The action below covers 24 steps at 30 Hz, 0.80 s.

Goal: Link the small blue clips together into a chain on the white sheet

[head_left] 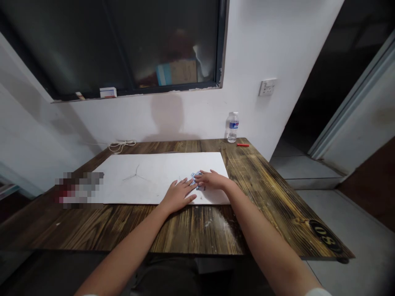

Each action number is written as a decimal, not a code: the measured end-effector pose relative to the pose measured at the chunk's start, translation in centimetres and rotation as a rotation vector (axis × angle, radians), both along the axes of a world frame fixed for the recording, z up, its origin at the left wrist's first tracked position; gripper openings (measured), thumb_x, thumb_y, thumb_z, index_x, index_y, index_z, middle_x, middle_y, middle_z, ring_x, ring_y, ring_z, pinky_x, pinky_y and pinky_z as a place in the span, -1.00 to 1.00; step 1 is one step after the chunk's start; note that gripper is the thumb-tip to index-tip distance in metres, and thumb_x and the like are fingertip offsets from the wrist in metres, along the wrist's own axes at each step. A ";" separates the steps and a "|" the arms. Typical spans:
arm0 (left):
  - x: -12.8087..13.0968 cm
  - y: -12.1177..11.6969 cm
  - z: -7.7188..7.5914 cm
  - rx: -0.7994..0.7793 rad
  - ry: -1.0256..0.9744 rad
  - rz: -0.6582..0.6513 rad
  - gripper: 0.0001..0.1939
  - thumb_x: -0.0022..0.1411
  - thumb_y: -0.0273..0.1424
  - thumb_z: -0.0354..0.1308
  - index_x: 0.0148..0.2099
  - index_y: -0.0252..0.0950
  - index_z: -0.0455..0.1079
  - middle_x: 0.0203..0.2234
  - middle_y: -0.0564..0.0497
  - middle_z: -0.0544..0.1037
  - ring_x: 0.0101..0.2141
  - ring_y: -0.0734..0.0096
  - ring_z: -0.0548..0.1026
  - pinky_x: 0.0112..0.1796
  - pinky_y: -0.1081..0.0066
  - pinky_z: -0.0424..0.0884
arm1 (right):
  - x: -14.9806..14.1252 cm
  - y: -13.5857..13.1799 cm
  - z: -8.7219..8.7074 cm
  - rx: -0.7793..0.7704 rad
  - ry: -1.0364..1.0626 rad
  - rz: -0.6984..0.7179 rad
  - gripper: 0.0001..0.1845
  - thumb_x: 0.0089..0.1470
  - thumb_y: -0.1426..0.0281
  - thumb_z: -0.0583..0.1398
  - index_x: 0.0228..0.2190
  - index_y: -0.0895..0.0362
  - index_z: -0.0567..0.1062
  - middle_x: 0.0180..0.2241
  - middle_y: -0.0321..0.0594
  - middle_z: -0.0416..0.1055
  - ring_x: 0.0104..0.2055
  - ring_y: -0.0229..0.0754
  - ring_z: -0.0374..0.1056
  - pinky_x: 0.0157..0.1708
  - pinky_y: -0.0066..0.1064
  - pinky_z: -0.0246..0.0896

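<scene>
A white board (160, 166) lies flat on the dark wooden table. At its right part is a small cluster of blue-and-white pieces (200, 188), partly covered by my fingers; I cannot make out what they are. My left hand (179, 195) rests palm down by the board's front edge, its fingers spread and their tips at the cluster's left side. Over the cluster from the right comes my right hand (211, 180), palm down with stretched fingers touching or just above the pieces. Neither hand grips anything visible.
A Y-shaped mark (135, 175) is on the board's left half. Behind stand a plastic bottle (233, 128) and a red pen-like object (242, 144). A white cable (121, 144) lies at the back left. A blurred patch (82, 190) hides the table's left side.
</scene>
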<state>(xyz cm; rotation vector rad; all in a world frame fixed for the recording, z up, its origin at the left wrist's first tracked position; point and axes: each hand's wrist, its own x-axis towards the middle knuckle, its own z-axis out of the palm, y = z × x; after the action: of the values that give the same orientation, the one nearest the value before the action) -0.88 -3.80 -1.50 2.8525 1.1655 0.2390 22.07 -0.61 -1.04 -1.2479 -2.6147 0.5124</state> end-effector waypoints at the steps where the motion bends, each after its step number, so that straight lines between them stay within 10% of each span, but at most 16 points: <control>1: -0.2 0.1 -0.1 0.003 -0.001 0.024 -0.47 0.27 -0.03 -0.11 0.26 0.05 0.09 0.24 0.01 0.17 0.22 0.11 0.09 0.13 0.00 -0.02 | -0.1 -0.3 -0.1 -0.015 -0.029 -0.005 -0.59 0.18 0.29 0.07 0.07 -0.17 0.33 0.21 -0.27 0.15 0.29 0.03 -0.07 0.13 0.19 -0.17; 7: -0.7 0.2 -0.7 0.049 -0.010 0.143 -0.39 0.24 0.03 -0.12 0.27 -0.07 0.11 0.28 -0.13 0.06 0.25 -0.03 0.00 0.11 -0.08 -0.04 | 0.7 -2.9 -1.1 0.080 -0.088 -0.110 -0.38 0.18 0.16 0.06 0.23 -0.01 0.08 0.28 -0.08 -0.08 0.32 0.05 -0.20 0.18 0.20 -0.33; 13: 0.1 -0.5 0.3 0.004 -0.010 -0.122 -0.42 0.25 0.01 -0.12 0.27 0.02 0.08 0.24 0.02 0.17 0.24 0.13 0.03 0.17 0.01 -0.17 | 1.3 -3.7 -2.3 0.159 -0.069 -0.168 -0.31 0.19 0.06 -0.03 0.26 0.05 -0.02 0.30 -0.03 -0.15 0.34 0.03 -0.27 0.21 0.16 -0.37; 24: 0.4 -0.8 1.4 0.041 -0.117 -0.129 -0.58 0.27 -0.11 -0.05 0.11 -0.07 0.33 0.12 0.03 0.37 0.12 0.20 0.25 0.07 0.15 0.06 | 1.6 -3.6 -1.9 0.160 -0.048 -0.185 -0.33 0.17 0.05 0.00 0.23 0.06 0.08 0.28 -0.02 -0.06 0.32 0.09 -0.20 0.18 0.20 -0.34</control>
<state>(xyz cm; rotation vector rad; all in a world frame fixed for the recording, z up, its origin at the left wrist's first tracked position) -0.51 -4.61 -0.07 2.8898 0.9624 0.4207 23.63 -4.19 -2.97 -1.4448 -2.4878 0.2389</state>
